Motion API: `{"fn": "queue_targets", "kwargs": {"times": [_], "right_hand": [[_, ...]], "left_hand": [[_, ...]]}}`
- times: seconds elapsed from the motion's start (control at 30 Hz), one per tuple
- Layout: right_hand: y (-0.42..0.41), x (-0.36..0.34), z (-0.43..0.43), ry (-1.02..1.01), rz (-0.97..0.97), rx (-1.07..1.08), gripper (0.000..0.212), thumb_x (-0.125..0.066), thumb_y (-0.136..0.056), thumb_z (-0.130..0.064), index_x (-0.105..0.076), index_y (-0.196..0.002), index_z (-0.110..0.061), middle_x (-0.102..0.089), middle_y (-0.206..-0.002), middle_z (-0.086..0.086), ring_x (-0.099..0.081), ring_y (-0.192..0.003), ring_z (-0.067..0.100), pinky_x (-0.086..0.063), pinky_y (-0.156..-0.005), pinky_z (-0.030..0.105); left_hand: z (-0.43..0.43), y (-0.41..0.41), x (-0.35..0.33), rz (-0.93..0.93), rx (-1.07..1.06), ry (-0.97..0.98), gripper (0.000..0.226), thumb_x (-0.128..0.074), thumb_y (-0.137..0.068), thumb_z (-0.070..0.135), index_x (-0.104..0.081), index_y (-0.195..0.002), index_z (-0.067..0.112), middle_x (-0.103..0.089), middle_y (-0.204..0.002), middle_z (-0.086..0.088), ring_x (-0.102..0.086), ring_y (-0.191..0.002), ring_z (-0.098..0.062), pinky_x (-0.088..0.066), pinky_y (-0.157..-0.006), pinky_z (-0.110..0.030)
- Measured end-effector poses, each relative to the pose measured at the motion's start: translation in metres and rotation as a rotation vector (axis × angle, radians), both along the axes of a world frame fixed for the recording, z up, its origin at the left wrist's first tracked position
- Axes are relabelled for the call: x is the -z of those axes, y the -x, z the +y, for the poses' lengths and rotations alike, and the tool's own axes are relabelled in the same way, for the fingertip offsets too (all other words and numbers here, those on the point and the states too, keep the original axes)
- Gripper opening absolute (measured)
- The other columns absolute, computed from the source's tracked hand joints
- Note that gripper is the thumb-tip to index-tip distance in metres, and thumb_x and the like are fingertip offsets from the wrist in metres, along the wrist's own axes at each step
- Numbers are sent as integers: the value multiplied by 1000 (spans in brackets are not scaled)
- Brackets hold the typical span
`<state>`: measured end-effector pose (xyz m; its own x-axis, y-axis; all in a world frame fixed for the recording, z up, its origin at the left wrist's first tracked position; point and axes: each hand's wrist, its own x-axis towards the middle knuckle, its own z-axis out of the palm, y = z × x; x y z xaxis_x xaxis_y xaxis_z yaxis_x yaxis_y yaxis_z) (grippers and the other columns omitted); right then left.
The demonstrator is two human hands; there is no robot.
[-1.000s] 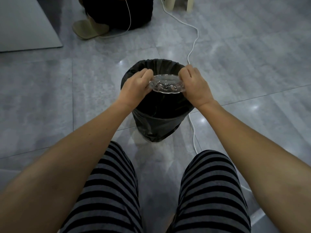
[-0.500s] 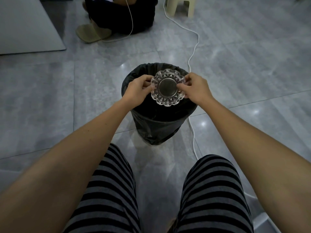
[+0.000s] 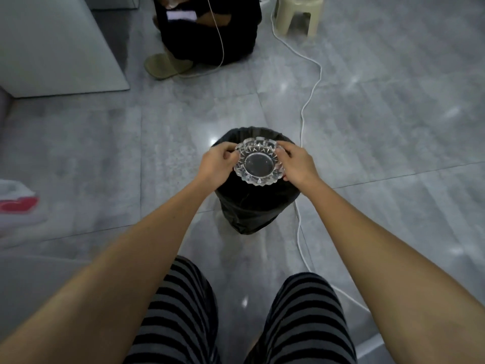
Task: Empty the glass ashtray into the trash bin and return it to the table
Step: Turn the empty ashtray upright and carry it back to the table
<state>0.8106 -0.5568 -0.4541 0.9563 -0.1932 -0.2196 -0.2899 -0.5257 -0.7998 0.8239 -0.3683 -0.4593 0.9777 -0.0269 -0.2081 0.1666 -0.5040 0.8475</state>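
Over the mouth of the trash bin (image 3: pixel 256 206), both hands hold the glass ashtray (image 3: pixel 259 161) by its scalloped rim. The left hand (image 3: pixel 215 164) pinches the rim on one side with thumb and curled fingers, and the right hand (image 3: pixel 296 164) does the same on the opposite side; the fingers of each are bunched together, not spread. The flat round base faces the camera, so the ashtray looks tipped away, its bowl turned toward the bin's opening (I cannot see the bowl's inside, nor anything falling). Holding it at two opposite points directly above the black liner makes sense: a two-sided hold lets heavy, slippery glass be rotated steadily, and anything shaken loose should drop into the bag and not beside it. My reading is that the emptying is underway or about done, and the return to the table is yet to come; no table shows.

Beneath the bin lies a glossy grey tiled floor (image 3: pixel 393 127), catching bright spots of light. A white cable (image 3: pixel 309 98) snakes across it just to the right of the bin. Beyond the bin a seated person in dark clothes (image 3: pixel 210 30) wears a tan slipper (image 3: pixel 168 65), with a pale plastic stool (image 3: pixel 299 13) further right. Far left of the bin sits something white and red (image 3: pixel 17 206), too blurred to name. Nearer than the bin are the wearer's striped trouser legs (image 3: pixel 183 311).
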Motion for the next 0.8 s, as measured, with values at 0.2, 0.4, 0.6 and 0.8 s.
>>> {"fn": "queue_targets", "kwargs": {"times": [0.2, 0.4, 0.6, 0.8], "right_hand": [[4, -127, 19, -76, -16, -10, 34, -51, -96, -27, -60, -128, -18, -69, -104, 9, -65, -92, 24, -48, -71, 24], [12, -286, 46, -64, -54, -142, 34, -50, -98, -28, -58, -130, -20, -68, -101, 5, -65, -68, 10, -51, -63, 23], [37, -396, 81, -58, -89, -271, 35, -50, -97, -29, -58, -130, -19, -68, -113, 4, -63, -69, 10, -50, -74, 27], [65, -439, 117, -62, -111, -416, 35, -51, -97, -30, -60, -128, -17, -62, -99, 1, -55, -69, 9, -50, -70, 28]], "left_hand": [[14, 16, -140, 12, -60, -27, 28, -53, -94, 19, -62, -119, 9, -59, -74, 1, -55, -74, -19, -47, -69, -25], [45, 43, -286, 25, -167, 34, 28, -53, -92, 17, -62, -117, 8, -65, -86, -7, -58, -81, -21, -54, -90, -48], [77, 88, -393, 32, -288, 42, 29, -53, -90, 20, -60, -117, 12, -72, -99, -15, -66, -88, -30, -55, -89, -48], [101, 146, -441, -11, -466, 44, 30, -53, -89, 15, -64, -116, 9, -69, -87, -7, -61, -81, -20, -54, -82, -39]]}}
